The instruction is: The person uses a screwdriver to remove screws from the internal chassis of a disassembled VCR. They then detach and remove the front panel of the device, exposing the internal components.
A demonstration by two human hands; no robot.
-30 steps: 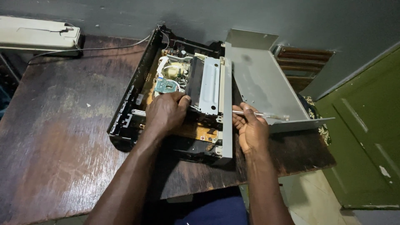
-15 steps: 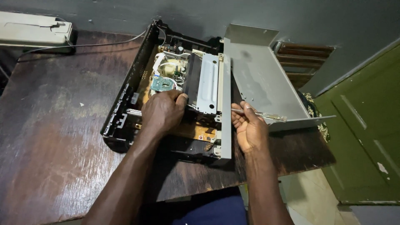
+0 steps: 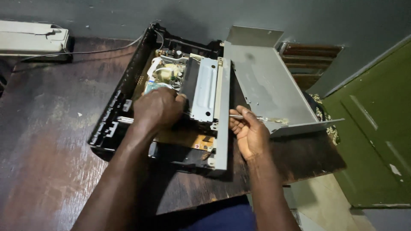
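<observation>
the player [image 3: 128,102] has a black frame, with a silver metal drive [image 3: 205,90] and a tan circuit board [image 3: 184,139] inside. the cover [image 3: 265,85] beside it is plain grey. the table [image 3: 47,141] is dark brown, worn and streaked. the screwdriver [image 3: 261,119] has a clear yellowish handle. the door [image 3: 376,141] is green, the wall [image 3: 205,17] grey.

Both forearms reach away from the body. The left hand [image 3: 157,108] lies palm down, fingers curled. The right hand [image 3: 250,133] is to its right, fingers closed in a grip.
</observation>
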